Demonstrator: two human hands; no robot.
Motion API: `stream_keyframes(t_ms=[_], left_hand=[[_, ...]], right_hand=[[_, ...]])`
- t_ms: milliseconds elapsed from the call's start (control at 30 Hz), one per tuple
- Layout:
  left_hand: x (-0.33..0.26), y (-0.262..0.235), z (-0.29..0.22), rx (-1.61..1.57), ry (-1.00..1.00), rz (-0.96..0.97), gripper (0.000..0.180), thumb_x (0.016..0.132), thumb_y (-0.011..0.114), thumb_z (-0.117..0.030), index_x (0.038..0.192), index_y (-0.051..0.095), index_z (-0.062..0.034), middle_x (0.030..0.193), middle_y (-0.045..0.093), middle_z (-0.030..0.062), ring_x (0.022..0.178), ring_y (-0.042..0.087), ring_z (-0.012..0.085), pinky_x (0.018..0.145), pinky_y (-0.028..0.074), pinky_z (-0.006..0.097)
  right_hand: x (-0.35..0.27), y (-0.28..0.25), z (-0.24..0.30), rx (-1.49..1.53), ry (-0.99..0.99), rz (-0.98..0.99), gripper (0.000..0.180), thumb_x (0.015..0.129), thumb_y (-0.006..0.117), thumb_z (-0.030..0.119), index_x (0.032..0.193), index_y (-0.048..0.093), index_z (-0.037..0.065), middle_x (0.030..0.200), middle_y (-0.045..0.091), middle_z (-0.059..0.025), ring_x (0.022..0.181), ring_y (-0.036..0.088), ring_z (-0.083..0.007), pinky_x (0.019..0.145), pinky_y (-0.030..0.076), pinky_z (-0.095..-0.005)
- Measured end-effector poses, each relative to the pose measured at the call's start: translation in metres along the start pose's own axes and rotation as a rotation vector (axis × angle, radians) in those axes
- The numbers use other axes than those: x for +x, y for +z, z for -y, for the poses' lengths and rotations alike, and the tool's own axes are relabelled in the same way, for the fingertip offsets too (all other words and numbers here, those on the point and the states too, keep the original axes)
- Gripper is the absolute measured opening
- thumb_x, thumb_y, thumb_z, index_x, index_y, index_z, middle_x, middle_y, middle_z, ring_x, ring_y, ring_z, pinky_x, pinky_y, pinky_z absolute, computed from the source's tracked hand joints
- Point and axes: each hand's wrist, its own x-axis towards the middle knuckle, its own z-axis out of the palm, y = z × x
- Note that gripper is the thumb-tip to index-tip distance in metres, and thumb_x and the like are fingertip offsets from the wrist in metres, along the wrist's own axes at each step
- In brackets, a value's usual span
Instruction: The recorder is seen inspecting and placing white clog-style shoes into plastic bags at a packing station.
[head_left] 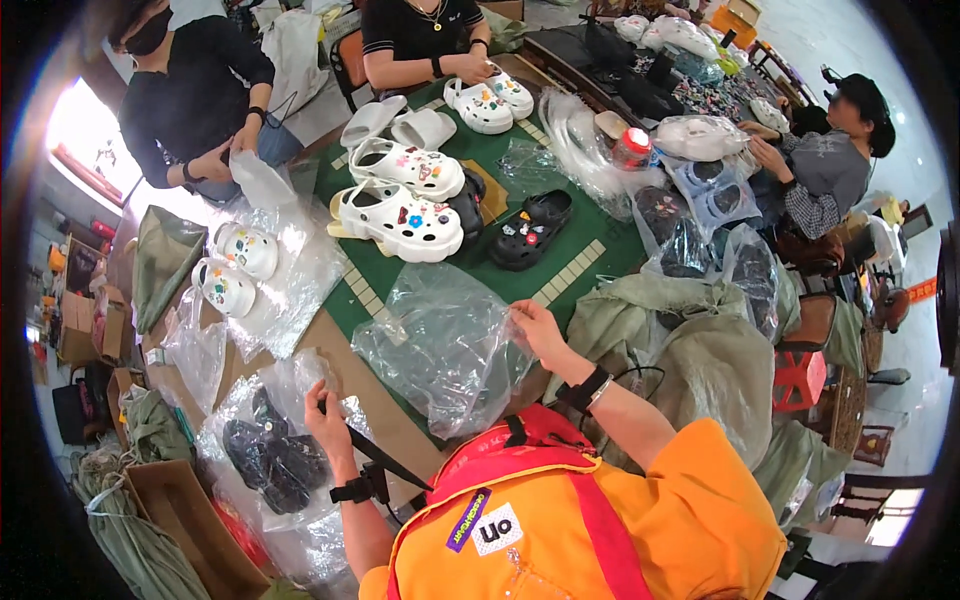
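Note:
My right hand (pixel 538 332) pinches the right edge of a clear plastic bag (pixel 440 345), which lies spread over the green table top. Lower on the left, my left hand (pixel 328 418) has its fingers curled close to another clear plastic bag (pixel 305 380); what they grip, if anything, is hard to make out. Beside that hand, black clogs (pixel 275 455) lie inside clear plastic. Beyond the spread bag stand white clogs (pixel 405 222) with colourful charms and a black clog (pixel 532 230) with charms.
White slides (pixel 395 125) sit farther back. On the left, white clogs (pixel 238 262) rest on plastic near a person's hands. Bagged shoes (pixel 705 190) and green woven sacks (pixel 690 350) crowd the right side. A cardboard box (pixel 190 515) stands lower left. Other people work around the table.

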Motion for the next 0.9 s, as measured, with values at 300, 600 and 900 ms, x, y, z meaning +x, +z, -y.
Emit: stream_keyframes(t_ms=[300, 600, 900], left_hand=[[0.009, 0.018, 0.020, 0.254, 0.196, 0.287, 0.034, 0.073, 0.054, -0.006, 0.107, 0.053, -0.0059, 0.084, 0.055, 0.0074, 0.074, 0.054, 0.0160, 0.065, 0.044, 0.028], [-0.055, 0.108, -0.039, 0.568, 0.720, 0.534, 0.064, 0.072, 0.060, -0.020, 0.128, 0.031, -0.0086, 0.104, 0.053, 0.0175, 0.099, 0.049, 0.0311, 0.082, 0.039, 0.038], [-0.029, 0.090, -0.055, 0.463, 0.966, 0.555, 0.066, 0.067, 0.045, 0.006, 0.128, 0.033, -0.0157, 0.080, 0.052, 0.0124, 0.066, 0.054, 0.0336, 0.062, 0.045, 0.040]], right_hand=[[0.010, 0.001, 0.032, 0.262, 0.027, 0.018, 0.014, 0.086, 0.049, 0.016, 0.095, 0.049, 0.006, 0.081, 0.055, -0.0015, 0.073, 0.053, -0.0103, 0.064, 0.044, -0.0237], [0.003, 0.028, 0.040, 0.379, 0.030, 0.130, 0.016, 0.087, 0.048, 0.015, 0.099, 0.047, 0.005, 0.087, 0.055, -0.0023, 0.075, 0.053, -0.0114, 0.065, 0.045, -0.0256], [-0.009, -0.018, 0.038, -1.097, -0.448, 0.029, 0.033, 0.079, 0.054, 0.011, 0.110, 0.045, 0.004, 0.108, 0.048, -0.0134, 0.078, 0.054, -0.0221, 0.064, 0.043, -0.0285]])
